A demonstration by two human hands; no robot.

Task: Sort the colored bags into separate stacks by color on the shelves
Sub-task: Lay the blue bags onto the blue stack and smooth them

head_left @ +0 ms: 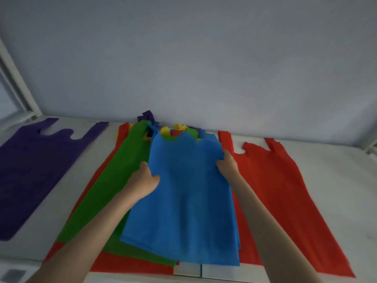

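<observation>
A blue bag [183, 201] lies on top of the mixed pile in the middle of the shelf. My left hand [142, 180] pinches its left edge and my right hand [227, 163] pinches its right edge, near the handles. Under it a green bag [114, 180] sticks out to the left, with a red bag [130, 264] beneath that. Yellow, purple and other handles [171, 128] poke out behind the pile. A purple bag [30, 166] lies flat at the far left. A red bag [285, 190] lies flat to the right.
The white shelf surface [336, 180] ends at a plain wall [204, 68] behind the bags. A white upright post [16, 78] stands at the back left corner. The shelf's front edge [189, 271] runs below the pile.
</observation>
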